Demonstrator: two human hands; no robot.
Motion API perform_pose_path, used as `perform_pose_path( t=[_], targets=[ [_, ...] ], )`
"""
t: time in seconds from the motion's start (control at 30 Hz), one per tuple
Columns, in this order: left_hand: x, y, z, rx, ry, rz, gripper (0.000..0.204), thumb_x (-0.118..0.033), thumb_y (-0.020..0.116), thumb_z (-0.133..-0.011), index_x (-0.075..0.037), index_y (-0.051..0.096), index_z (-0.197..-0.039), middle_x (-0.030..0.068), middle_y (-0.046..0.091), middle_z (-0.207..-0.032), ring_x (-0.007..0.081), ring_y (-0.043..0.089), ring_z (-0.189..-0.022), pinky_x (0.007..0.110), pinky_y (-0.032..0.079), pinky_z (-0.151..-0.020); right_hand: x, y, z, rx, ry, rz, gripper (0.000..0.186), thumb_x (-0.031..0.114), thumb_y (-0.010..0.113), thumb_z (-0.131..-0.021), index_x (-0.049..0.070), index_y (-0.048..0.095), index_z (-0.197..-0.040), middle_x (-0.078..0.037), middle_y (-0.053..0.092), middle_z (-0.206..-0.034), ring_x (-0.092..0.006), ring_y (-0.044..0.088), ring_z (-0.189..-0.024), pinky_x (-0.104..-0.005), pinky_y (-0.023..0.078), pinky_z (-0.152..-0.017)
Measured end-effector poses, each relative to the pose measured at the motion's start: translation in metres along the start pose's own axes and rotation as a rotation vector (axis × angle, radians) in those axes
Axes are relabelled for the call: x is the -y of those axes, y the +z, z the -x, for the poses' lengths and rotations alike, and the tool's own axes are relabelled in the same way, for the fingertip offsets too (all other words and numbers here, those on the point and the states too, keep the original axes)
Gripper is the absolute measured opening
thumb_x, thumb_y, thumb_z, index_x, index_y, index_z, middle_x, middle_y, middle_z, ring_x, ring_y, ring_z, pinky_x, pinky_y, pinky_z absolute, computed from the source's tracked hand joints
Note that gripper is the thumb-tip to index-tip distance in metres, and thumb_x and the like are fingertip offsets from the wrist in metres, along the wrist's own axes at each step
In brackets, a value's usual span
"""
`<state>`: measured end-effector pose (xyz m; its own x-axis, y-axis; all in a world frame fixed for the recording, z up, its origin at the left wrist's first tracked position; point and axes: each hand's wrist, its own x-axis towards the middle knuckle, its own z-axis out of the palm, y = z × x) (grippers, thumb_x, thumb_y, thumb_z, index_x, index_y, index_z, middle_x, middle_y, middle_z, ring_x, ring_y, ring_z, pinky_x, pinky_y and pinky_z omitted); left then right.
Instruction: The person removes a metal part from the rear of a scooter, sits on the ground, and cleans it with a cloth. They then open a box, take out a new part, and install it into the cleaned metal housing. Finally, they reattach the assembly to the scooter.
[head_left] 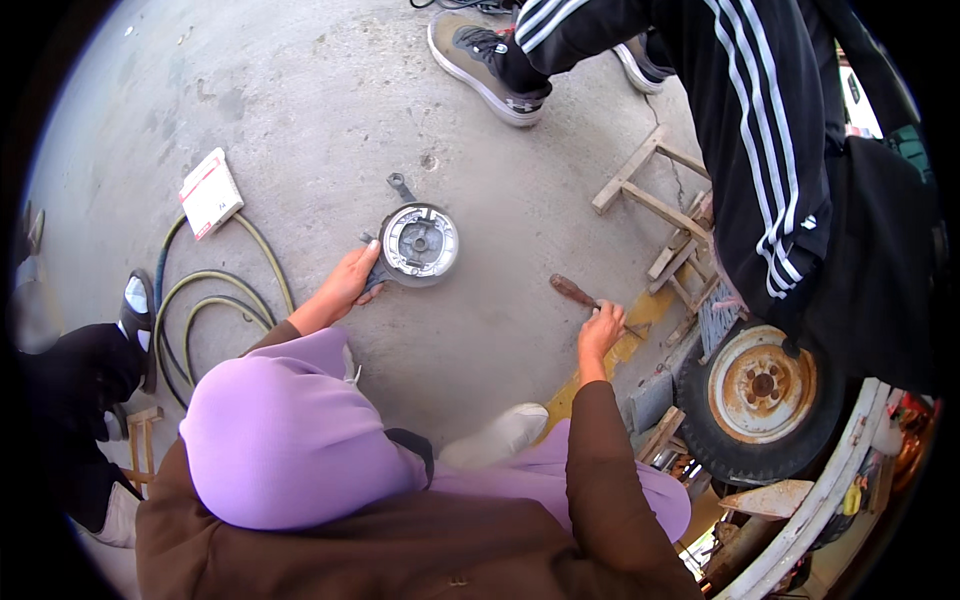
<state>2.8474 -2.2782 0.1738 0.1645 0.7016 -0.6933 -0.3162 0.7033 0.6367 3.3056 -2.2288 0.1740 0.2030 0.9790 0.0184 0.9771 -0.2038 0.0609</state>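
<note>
My left hand (352,275) is closed on the dark edge of a round brake backing plate (436,278), holding it over the concrete. The plate's open face is up, with curved silver brake shoes (447,245) around a central hub; a dark metal arm sticks out at its far side. Off to the right, my right hand (603,328) grips a screwdriver (572,290) by its shaft. Its worn brown handle points far and left, while the thin tip shows beyond my fingers on the right. The screwdriver and the plate are well apart.
A white box (212,193) stands at the left by a coiled hose (205,278). Another person's shoe (487,70) is at the far side. To the right are a wooden stool (655,190) and a rusty-rimmed wheel (762,385). Another person's dark-clothed leg (80,385) is at left.
</note>
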Motion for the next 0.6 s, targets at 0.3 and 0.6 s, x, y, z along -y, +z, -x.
perform_pose_path(
  t=[0.3,0.6],
  targets=[
    [0.001,0.010,0.011,-0.024,-0.059,-0.007,0.051,-0.051,0.035,-0.099,-0.005,0.057,-0.097,0.0028,0.049,-0.054,0.0085,0.035,-0.035,0.024,0.027,-0.034,-0.042,-0.014,-0.004,-0.188,0.548,0.070,0.029,0.003,0.062,-0.080,0.008,0.058,-0.109,-0.013,0.053,-0.114,-0.0330,0.051,-0.108,-0.0460,0.044,-0.084],
    [0.009,0.049,-0.003,-0.101,0.006,0.252,0.048,-0.048,0.037,-0.099,-0.004,0.055,-0.095,0.0056,0.058,-0.069,0.0139,0.054,-0.056,0.026,0.043,-0.050,0.175,-0.028,0.047,1.225,0.284,-1.357,0.052,0.044,0.055,-0.093,0.002,0.052,-0.124,-0.011,0.063,-0.108,-0.0249,0.062,-0.095,-0.0416,0.050,-0.085]
  ],
)
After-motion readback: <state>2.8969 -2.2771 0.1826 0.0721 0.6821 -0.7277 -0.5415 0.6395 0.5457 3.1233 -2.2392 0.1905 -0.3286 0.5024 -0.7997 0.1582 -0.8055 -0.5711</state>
